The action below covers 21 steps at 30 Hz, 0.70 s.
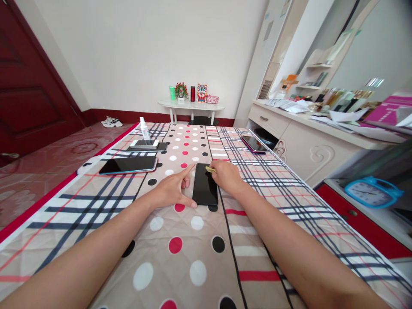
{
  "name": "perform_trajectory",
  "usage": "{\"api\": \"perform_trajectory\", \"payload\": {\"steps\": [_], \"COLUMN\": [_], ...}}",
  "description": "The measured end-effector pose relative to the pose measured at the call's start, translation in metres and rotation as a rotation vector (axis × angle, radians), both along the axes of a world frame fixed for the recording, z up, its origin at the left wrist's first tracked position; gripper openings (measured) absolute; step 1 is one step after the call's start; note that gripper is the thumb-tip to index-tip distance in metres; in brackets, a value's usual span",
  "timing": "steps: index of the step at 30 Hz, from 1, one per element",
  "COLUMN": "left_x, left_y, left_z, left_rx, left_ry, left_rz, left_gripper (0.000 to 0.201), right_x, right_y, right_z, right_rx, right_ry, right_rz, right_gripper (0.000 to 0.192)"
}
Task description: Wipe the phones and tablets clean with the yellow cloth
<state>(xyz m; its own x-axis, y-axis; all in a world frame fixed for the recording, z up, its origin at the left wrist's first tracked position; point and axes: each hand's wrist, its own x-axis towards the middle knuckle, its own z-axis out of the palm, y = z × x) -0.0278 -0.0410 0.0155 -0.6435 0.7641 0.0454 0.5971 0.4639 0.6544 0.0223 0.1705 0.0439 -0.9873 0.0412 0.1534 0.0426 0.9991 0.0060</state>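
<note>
A black smartphone lies face up on the dotted bedspread, its long side pointing away from me. At its left edge is my left hand, thumb and forefinger stretched wide apart near the phone's lower and upper left corners, the other fingers curled. My right hand is closed on a small yellow cloth, which touches the upper right part of the screen. Most of the cloth is hidden in the fingers.
To the left lie a large phone, a white phone on a dark flat item, and a spray bottle. Another phone is at the far right. A cluttered dresser and blue clock stand beside the bed.
</note>
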Motion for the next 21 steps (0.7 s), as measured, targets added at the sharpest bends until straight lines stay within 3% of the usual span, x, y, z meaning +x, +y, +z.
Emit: {"api": "perform_trajectory", "payload": {"steps": [7,21], "left_x": [-0.0008,-0.001], "left_y": [-0.0002,-0.0004], "left_z": [-0.0017,-0.0025], "left_rx": [0.023,0.027], "left_ry": [-0.007,-0.001], "left_rz": [-0.003,-0.01], "left_gripper": [0.125,0.123], "right_x": [0.0001,0.0], "right_y": [-0.0028,-0.0028], "right_z": [-0.008,-0.0101], "right_rx": [0.093,0.089], "right_ry": [0.038,0.049], "right_rz": [-0.004,0.019], "right_gripper": [0.03,0.032]}}
